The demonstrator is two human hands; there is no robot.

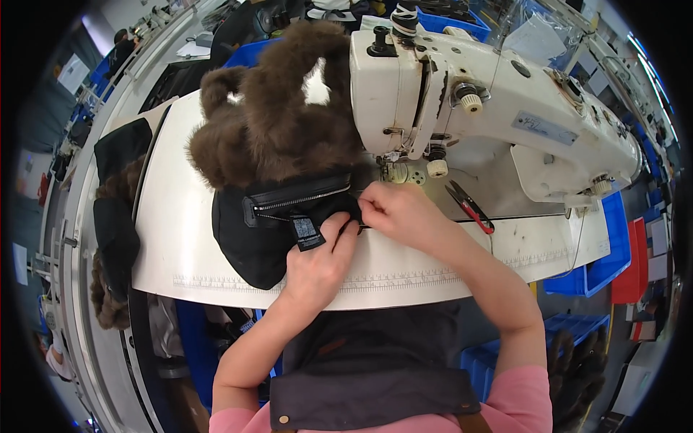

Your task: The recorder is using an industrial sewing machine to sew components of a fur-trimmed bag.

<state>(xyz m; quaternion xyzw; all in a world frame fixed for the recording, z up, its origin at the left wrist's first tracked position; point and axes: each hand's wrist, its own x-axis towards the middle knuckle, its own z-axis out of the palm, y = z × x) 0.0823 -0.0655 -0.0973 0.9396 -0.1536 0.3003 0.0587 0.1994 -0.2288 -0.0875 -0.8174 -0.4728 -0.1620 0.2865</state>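
A brown furry bag (289,123) lies on the sewing table with its black fabric lining (253,249) pulled out toward me. The lining carries a zipper (303,196) with a dark trim and a small black label (307,229). My left hand (317,263) is closed on the lining beside the label, fingers bent into the cloth. At the lining's right edge, my right hand (397,209) pinches the fabric, its fingertips partly hidden. Both hands are just in front of the white sewing machine's (390,94) needle area.
Thread snips (473,209) with red handles lie right of my right hand. A second dark lining piece with brown fur (119,209) hangs at the table's left edge. Blue bins (588,270) and a red bin (630,263) stand at the right. The white tabletop (180,238) has a printed ruler near its front edge.
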